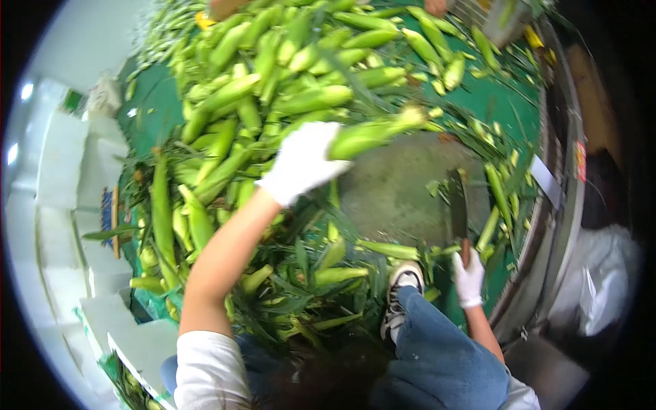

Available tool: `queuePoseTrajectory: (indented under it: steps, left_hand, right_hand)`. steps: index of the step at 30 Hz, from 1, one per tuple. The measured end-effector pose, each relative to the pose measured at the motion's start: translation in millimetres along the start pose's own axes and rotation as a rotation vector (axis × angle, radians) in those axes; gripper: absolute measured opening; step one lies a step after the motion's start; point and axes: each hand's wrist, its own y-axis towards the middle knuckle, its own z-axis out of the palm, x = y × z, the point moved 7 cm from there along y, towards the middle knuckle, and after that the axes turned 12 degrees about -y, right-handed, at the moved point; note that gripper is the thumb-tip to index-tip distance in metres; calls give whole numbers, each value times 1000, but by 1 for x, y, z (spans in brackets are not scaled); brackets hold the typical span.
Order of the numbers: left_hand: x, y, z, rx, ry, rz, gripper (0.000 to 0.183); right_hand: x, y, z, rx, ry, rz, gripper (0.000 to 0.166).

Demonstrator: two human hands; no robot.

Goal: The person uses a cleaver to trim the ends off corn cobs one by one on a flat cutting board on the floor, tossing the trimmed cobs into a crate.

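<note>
My left hand point(307, 161), in a white glove, is closed around the left end of an ear of corn in its green husk point(371, 134). The ear's pale stalk end points right, above the upper edge of a dark, worn board point(410, 192). My right hand point(468, 277), gloved in white too, grips the wooden handle of a large knife point(457, 205). Its broad dark blade lies over the right part of the board, pointing away from me. Husk scraps lie beside the blade. A big heap of unhusked corn point(312, 100) reaches from the left to the top.
Leaves and cut stalk pieces point(302, 292) litter the green floor covering point(512, 107). My shoe point(403, 292) rests just below the board. White foam boxes point(59, 169) line the left side, a metal rail point(561, 205) the right. Parts of another person's hand point(435, 7) show at the top.
</note>
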Motion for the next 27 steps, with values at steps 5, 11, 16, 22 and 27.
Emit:
queuePoseTrajectory:
  steps: [5, 11, 16, 22, 27]
  left_hand:
    - [-45, 21, 162, 300, -332, -175, 77]
    - [-1, -25, 200, 422, 5, -261, 53]
    - [-13, -19, 198, 404, 88, -174, 52]
    - [-7, -35, 183, 457, 187, -217, 45]
    - [-8, -39, 178, 336, 214, -144, 45]
  right_hand:
    - [48, 14, -6, -97, 85, 24, 25]
    - [119, 35, -66, -270, 400, -259, 24]
    - [85, 60, 39, 192, -206, -416, 37]
    - [79, 61, 20, 267, -194, -222, 47]
    - [164, 54, -15, 43, 183, -414, 32]
